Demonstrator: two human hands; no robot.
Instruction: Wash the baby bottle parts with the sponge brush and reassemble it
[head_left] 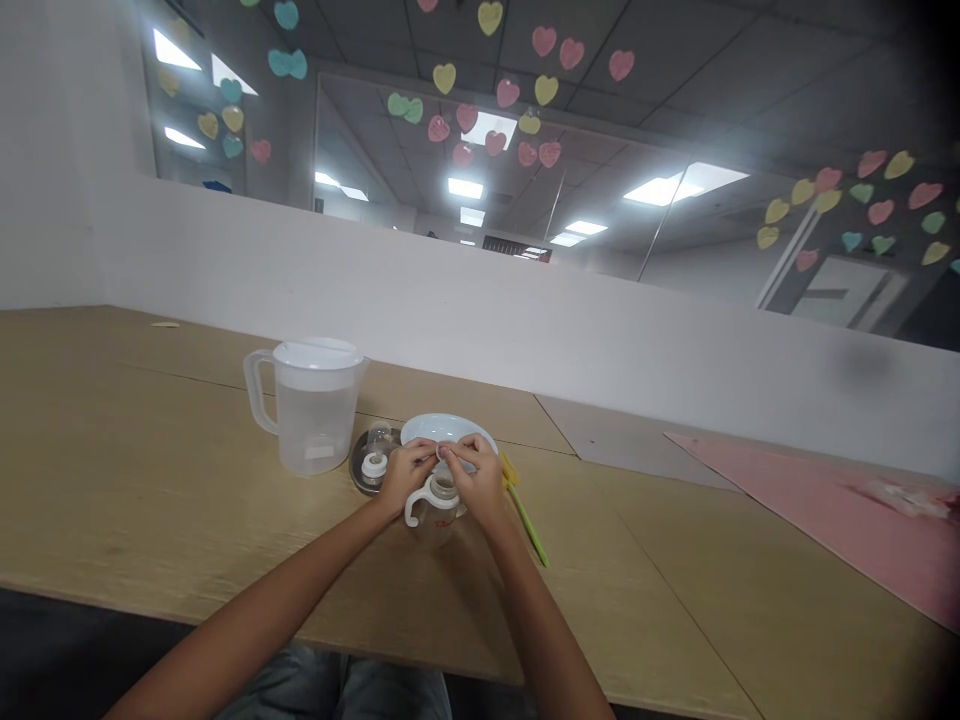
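Observation:
My left hand (409,474) and my right hand (477,476) meet above a clear bottle (437,522) with a white handle and an open mouth. Both hands pinch a small whitish round piece (441,452) between their fingertips; its details are too small to tell. Behind them lies a white oval bowl (431,425), partly covered by the fingers. Left of my left hand, a dark round tray (358,475) holds a white ring-shaped part (374,466) and a clear dome cap (380,436).
A translucent lidded pitcher (315,410) with a handle stands at the left, holding liquid. A brush with a green handle (529,526) and yellow head lies right of the bottle. A pink sheet (847,510) covers the far right of the table, with clear plastic on it.

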